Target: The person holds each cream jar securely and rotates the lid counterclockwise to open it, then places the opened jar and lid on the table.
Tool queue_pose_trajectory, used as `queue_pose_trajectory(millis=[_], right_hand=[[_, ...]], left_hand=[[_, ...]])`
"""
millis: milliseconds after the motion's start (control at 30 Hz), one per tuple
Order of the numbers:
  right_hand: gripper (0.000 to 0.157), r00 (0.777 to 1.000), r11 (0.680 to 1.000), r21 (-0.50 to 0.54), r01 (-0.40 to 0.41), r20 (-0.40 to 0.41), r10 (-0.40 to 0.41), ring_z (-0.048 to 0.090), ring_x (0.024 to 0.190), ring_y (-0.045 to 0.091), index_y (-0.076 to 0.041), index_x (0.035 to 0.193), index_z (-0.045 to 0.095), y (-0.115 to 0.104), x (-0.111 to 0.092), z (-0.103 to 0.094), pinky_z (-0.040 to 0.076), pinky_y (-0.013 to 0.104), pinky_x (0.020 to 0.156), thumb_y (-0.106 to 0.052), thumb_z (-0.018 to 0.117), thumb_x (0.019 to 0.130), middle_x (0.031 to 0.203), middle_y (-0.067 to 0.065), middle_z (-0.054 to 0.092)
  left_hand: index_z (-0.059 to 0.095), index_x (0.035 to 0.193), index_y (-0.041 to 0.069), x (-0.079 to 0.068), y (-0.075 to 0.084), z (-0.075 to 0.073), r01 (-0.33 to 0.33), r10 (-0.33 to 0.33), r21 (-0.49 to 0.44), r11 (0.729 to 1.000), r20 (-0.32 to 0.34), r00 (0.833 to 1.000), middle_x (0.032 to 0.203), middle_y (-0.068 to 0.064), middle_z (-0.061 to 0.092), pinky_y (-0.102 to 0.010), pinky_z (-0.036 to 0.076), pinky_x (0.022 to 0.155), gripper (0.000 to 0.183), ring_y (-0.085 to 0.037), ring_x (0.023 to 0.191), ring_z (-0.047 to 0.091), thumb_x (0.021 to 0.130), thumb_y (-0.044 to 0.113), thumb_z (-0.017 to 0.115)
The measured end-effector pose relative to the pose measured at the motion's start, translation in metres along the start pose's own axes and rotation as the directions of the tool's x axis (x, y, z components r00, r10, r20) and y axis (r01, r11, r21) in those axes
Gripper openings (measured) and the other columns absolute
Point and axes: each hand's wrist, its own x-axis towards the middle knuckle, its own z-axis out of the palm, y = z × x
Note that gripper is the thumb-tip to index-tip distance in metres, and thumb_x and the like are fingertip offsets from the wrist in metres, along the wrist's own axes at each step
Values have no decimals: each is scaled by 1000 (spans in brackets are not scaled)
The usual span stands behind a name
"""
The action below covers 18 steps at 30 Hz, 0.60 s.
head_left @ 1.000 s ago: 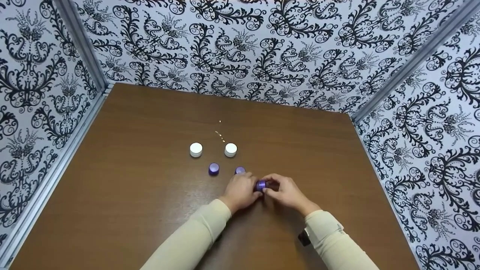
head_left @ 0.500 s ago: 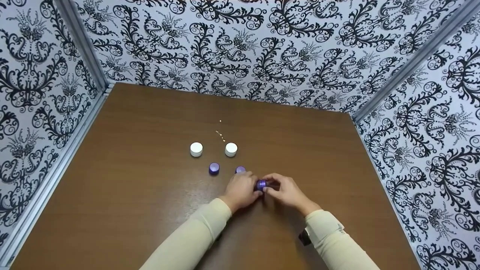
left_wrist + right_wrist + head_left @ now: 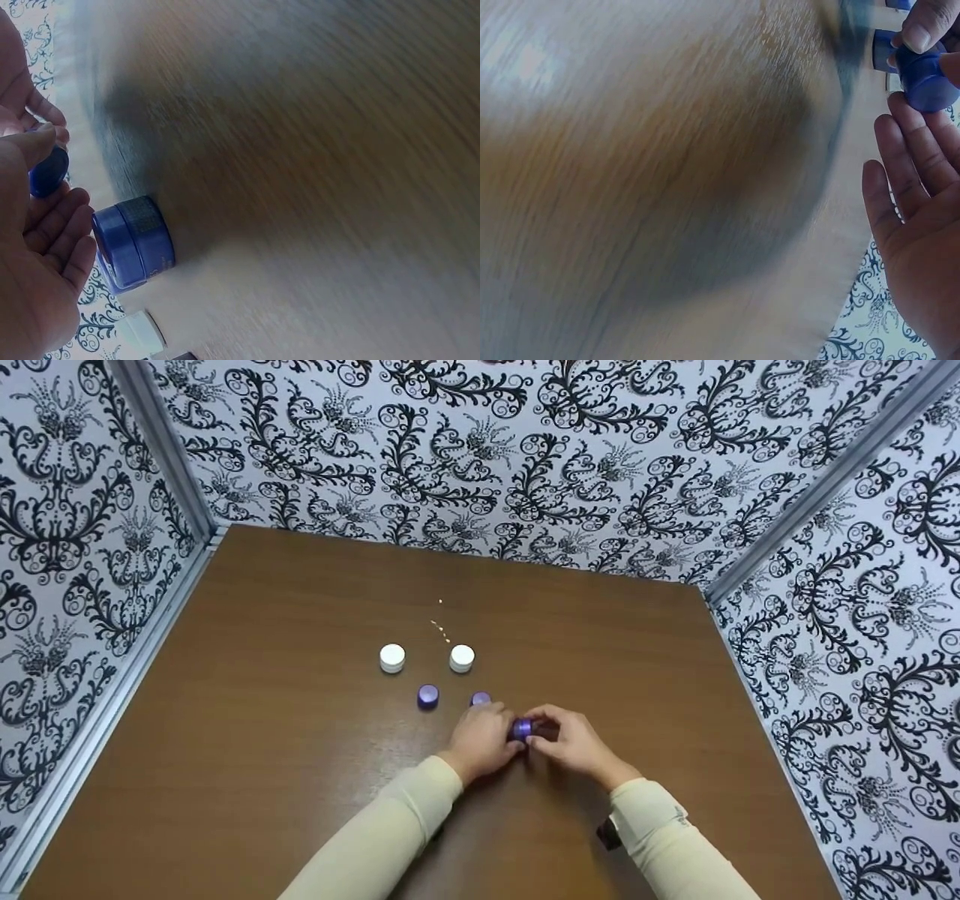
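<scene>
Both hands hold one small purple jar [image 3: 522, 729], tipped on its side just above the table. My left hand [image 3: 484, 741] grips its left end, with the thumb on the jar [image 3: 49, 172] in the left wrist view. From the other side my right hand [image 3: 576, 742] pinches it between thumb and fingertips; its other fingers stretch out in the right wrist view, beside the jar [image 3: 928, 86]. Another purple jar [image 3: 481, 700] stands just beyond the left hand, which partly hides it. A third purple jar [image 3: 428, 697] stands upright to its left.
Two white jars [image 3: 392, 658] stand farther back on the brown table [image 3: 285, 720]. Some small pale crumbs [image 3: 441, 630] lie behind them. Patterned walls [image 3: 480, 465] enclose the back and sides.
Almost nothing differs. Both hands stay in place around the purple jar, and the standing jars have not moved.
</scene>
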Motion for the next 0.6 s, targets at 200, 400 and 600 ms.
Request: queue_pose_trajectory(millis=[200, 400, 600], right_hand=[[32, 1000, 1000, -7, -12, 11, 12, 66, 104, 34, 10, 120, 59, -32, -3, -3, 51, 46, 90, 3, 67, 90, 110, 21, 67], [26, 1000, 997, -80, -22, -6, 21, 67, 97, 28, 2, 118, 64, -5, -1, 1, 52, 41, 85, -3, 67, 92, 106, 12, 69], [24, 1000, 999, -47, -7, -7, 7, 67, 95, 18, -6, 114, 66, 1, 0, 0, 53, 33, 84, -8, 71, 90, 103, 2, 70]], left_hand=[[72, 99, 10, 0, 0, 0, -15, 15, 16, 1000, -11, 1000, 91, -2, 64, -40, 51, 80, 34, -23, 87, 64, 83, 38, 77], [72, 98, 10, 0, 1, 0, -12, 13, 30, 999, -10, 1000, 90, -3, 63, -41, 51, 80, 34, -24, 86, 64, 82, 39, 77], [72, 98, 10, 0, 1, 0, -8, 9, 32, 999, -9, 1000, 90, -3, 63, -41, 51, 81, 34, -24, 87, 64, 83, 39, 77]])
